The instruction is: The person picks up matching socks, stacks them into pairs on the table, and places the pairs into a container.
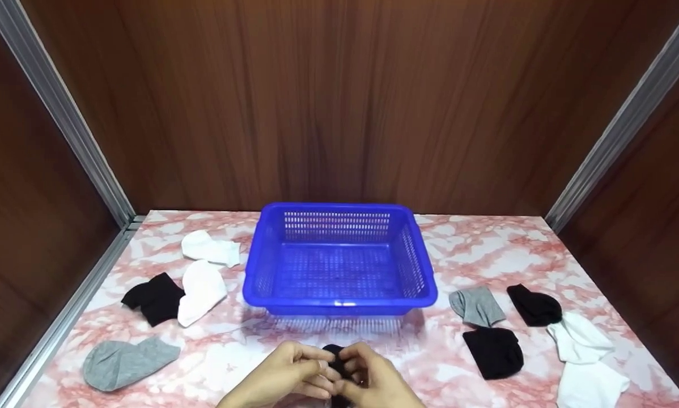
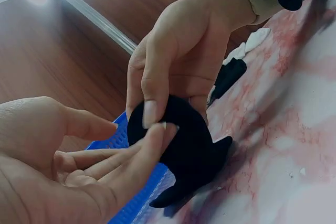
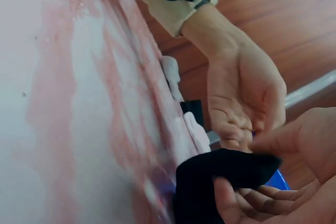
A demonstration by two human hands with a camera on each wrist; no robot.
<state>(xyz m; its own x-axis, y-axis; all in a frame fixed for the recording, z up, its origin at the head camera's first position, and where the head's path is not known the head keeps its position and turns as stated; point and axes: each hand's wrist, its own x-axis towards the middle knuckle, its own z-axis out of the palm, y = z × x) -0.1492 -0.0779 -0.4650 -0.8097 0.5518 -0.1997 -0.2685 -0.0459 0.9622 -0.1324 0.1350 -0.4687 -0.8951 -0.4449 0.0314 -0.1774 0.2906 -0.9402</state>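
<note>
A black sock is between my two hands, in front of the blue basket. My right hand grips it, with the thumb lying over the dark cloth in the left wrist view. My left hand is beside it, and its fingertips reach the sock near the right thumb. In the left wrist view the left thumb stands apart from the left fingers, off the cloth. One end of the sock points toward the left hand in the right wrist view.
The blue basket stands behind my hands. On the left lie a grey sock, a black sock and white socks. To the right are a grey sock, black socks and white socks. Wood-grain panels enclose the table.
</note>
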